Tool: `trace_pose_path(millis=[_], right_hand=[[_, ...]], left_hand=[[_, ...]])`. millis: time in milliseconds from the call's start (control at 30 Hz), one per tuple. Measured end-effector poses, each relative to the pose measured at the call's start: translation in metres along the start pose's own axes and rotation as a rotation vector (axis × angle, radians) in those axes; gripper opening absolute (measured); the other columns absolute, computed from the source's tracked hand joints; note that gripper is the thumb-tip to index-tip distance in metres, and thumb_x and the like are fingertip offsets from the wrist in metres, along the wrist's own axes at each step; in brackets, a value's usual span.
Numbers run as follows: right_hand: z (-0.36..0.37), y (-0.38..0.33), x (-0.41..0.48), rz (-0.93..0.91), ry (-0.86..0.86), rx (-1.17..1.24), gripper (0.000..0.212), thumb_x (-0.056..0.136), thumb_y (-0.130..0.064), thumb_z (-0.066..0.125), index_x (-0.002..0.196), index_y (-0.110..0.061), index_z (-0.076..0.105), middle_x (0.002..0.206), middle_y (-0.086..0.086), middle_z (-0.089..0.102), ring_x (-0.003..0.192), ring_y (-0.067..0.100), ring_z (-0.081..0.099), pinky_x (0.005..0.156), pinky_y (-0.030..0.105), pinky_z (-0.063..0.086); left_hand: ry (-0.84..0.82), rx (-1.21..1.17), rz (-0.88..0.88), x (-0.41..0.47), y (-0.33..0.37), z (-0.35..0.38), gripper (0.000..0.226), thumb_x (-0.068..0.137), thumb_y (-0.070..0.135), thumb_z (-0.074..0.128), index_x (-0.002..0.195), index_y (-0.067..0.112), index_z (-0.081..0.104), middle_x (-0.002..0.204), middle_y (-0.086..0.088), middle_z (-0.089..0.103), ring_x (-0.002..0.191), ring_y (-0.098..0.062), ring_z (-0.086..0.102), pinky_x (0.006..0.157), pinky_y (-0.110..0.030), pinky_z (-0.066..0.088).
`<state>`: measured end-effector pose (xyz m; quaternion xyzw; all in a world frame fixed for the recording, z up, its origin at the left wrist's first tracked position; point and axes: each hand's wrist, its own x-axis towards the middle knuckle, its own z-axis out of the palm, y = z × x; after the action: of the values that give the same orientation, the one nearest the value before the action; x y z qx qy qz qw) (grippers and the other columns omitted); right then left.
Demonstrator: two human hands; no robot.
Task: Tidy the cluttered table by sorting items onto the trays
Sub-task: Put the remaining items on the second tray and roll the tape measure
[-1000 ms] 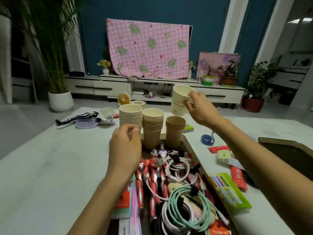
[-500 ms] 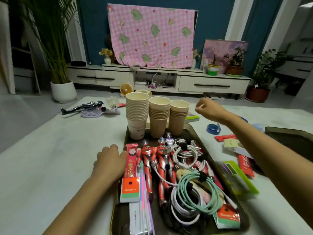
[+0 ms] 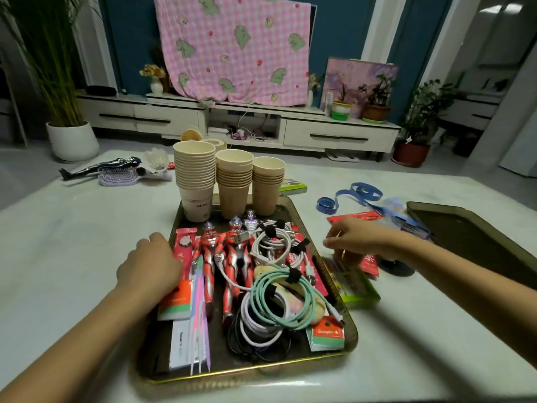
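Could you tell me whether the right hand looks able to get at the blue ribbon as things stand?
Probably yes. The blue ribbon lies uncovered on the table just beyond the right hand, with only a flat red packet between them and nothing standing in the way.

Three cup stacks (image 3: 229,181) stand at the tray's (image 3: 250,373) far end, cables (image 3: 279,298) in front

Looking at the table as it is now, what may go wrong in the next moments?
The tallest cup stack stands at the far end of the crowded tray. If the left hand at its rim nudges the tray, the stack may topple. The right hand is blurred above the green packet and may knock it aside.
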<state>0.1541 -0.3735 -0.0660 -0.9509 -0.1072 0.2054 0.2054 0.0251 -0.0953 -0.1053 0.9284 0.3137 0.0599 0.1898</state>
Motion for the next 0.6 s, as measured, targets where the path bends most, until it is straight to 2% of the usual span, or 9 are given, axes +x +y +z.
trace_pose_path(millis=[100, 167, 233, 333, 433, 600], right_hand=[[0.020, -0.006, 0.002, -0.008, 0.052, 0.023, 0.023, 0.095, -0.026, 0.049, 0.095, -0.009, 0.064, 0.077, 0.002, 0.065, 0.056, 0.007, 0.059, 0.044, 0.019, 0.045], [0.027, -0.013, 0.009, -0.031, 0.118, -0.065, 0.025, 0.093, -0.024, 0.052, 0.096, -0.004, 0.067, 0.088, 0.008, 0.066, 0.067, 0.012, 0.057, 0.056, 0.023, 0.045], [0.030, -0.019, 0.014, -0.012, 0.168, -0.114, 0.025, 0.091, -0.019, 0.053, 0.095, 0.001, 0.068, 0.095, 0.015, 0.067, 0.076, 0.020, 0.057, 0.063, 0.025, 0.042], [0.031, -0.022, 0.017, 0.013, 0.190, -0.129, 0.022, 0.087, -0.012, 0.053, 0.091, 0.004, 0.068, 0.090, 0.019, 0.066, 0.071, 0.022, 0.054, 0.053, 0.024, 0.037], [0.032, -0.025, 0.018, 0.029, 0.166, -0.074, 0.019, 0.089, -0.011, 0.053, 0.085, 0.002, 0.067, 0.077, 0.013, 0.064, 0.058, 0.015, 0.054, 0.038, 0.015, 0.035], [0.047, -0.052, 0.026, -0.021, 0.146, 0.002, 0.019, 0.089, -0.008, 0.052, 0.078, 0.001, 0.065, 0.059, 0.008, 0.058, 0.042, 0.013, 0.053, 0.034, 0.017, 0.039]], left_hand=[[-0.054, 0.013, 0.003, 0.003, -0.009, 0.006, 0.017, 0.094, 0.024, 0.044, 0.088, 0.009, 0.047, 0.105, -0.016, 0.059, 0.081, -0.025, 0.052, 0.065, -0.029, 0.038], [-0.051, -0.007, 0.023, 0.006, -0.016, 0.009, 0.022, 0.095, 0.027, 0.042, 0.085, 0.009, 0.049, 0.103, -0.016, 0.061, 0.082, -0.027, 0.055, 0.066, -0.029, 0.039], [-0.020, -0.012, 0.042, 0.007, -0.019, 0.010, 0.025, 0.096, 0.028, 0.042, 0.079, 0.010, 0.049, 0.101, -0.016, 0.062, 0.075, -0.024, 0.052, 0.064, -0.029, 0.037], [0.002, -0.031, 0.054, 0.008, -0.021, 0.011, 0.026, 0.095, 0.030, 0.044, 0.077, 0.012, 0.048, 0.099, -0.014, 0.063, 0.066, -0.019, 0.048, 0.059, -0.027, 0.036], [-0.002, -0.038, 0.050, 0.012, -0.025, 0.013, 0.025, 0.095, 0.033, 0.044, 0.082, 0.012, 0.049, 0.099, -0.012, 0.064, 0.075, -0.021, 0.055, 0.064, -0.027, 0.040], [0.035, -0.004, -0.017, 0.022, -0.050, 0.001, 0.023, 0.094, 0.034, 0.045, 0.090, 0.012, 0.050, 0.104, -0.011, 0.063, 0.082, -0.021, 0.058, 0.065, -0.028, 0.041]])
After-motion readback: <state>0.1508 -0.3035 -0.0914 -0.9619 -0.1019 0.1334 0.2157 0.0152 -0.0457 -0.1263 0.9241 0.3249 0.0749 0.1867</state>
